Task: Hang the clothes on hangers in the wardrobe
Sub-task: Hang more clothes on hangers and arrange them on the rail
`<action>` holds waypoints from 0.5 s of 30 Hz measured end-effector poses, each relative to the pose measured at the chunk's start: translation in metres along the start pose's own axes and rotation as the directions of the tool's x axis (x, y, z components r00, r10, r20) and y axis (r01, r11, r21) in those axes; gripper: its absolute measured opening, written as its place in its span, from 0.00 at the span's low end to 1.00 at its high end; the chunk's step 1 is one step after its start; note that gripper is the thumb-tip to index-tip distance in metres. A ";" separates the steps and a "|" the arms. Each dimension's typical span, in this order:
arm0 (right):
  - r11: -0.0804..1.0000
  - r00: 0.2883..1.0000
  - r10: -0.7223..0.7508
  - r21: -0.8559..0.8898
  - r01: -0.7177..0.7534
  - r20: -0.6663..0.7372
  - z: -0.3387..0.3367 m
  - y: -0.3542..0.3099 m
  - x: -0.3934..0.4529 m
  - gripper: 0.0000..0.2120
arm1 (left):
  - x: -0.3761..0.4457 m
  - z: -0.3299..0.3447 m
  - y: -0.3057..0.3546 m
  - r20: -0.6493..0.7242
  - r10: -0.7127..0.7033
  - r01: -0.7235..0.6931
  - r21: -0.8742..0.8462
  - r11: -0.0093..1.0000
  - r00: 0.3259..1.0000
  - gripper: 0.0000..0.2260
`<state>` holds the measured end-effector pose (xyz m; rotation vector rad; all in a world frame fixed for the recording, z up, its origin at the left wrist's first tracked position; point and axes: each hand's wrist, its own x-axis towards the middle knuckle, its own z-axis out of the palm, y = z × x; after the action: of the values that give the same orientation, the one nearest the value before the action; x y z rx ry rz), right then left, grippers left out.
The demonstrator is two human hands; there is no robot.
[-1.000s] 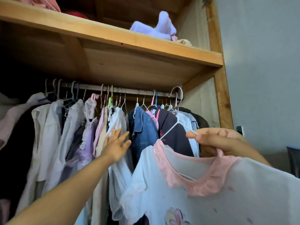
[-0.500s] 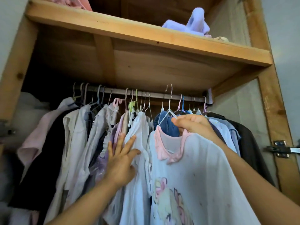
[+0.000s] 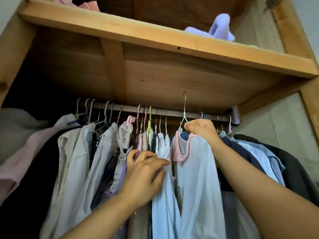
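The right hand (image 3: 201,131) pinches the wire hanger (image 3: 183,116) at its neck, just above the pink collar of a pale shirt (image 3: 196,178), and holds it up so that the hook stands above the rail (image 3: 172,113); the hook looks raised and not yet seated, likely so it can drop onto the bar in the open spot. The shirt hangs from that hanger between a white garment (image 3: 164,187) on its left and the blue and dark clothes on its right. The left hand (image 3: 143,176), fingers loosely bent and spread, presses that white garment and its neighbours leftward, seemingly to keep a gap open for the new piece. Two hands are at work, on one shirt and one hanger. Along the single rail I count roughly a dozen and a half hooks, but they crowd together and an exact count is not possible; the garments below overlap too much to number. Above runs one wooden shelf (image 3: 155,38) bearing one lilac cloth (image 3: 219,29) at the right and something pink (image 3: 86,4) at the left, partly cut off by the frame.
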<state>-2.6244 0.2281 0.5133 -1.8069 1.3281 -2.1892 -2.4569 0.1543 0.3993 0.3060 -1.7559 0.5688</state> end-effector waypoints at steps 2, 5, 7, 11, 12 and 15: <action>1.000 1.000 -0.002 -0.031 0.003 0.002 0.004 0.007 0.015 0.08 | 0.001 0.000 -0.001 -0.024 -0.007 0.005 -0.074 0.997 1.000 0.13; 0.999 1.000 0.003 -0.052 -0.001 0.023 0.009 0.017 0.034 0.09 | 0.006 0.000 0.000 -0.061 0.041 -0.048 -0.124 0.991 0.997 0.11; 0.999 0.999 -0.004 -0.045 0.006 0.047 0.011 0.022 0.045 0.11 | 0.014 -0.002 0.000 -0.094 0.044 -0.059 -0.165 0.984 0.995 0.11; 0.997 0.996 -0.036 -0.058 0.041 0.084 0.011 0.028 0.064 0.16 | 0.042 -0.005 0.003 -0.127 0.022 -0.057 -0.279 0.959 0.992 0.09; 0.997 0.995 -0.039 -0.058 0.044 0.087 0.011 0.029 0.069 0.15 | 0.050 -0.005 0.004 -0.123 0.026 -0.061 -0.287 0.956 0.992 0.09; 0.997 0.997 -0.036 -0.072 0.041 0.075 0.014 0.032 0.082 0.15 | 0.070 -0.002 0.003 -0.112 0.037 -0.067 -0.276 0.959 0.993 0.10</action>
<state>-2.6565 0.1588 0.5597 -1.9341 1.3887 -2.0962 -2.4752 0.1641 0.4664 0.0313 -1.7192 0.3606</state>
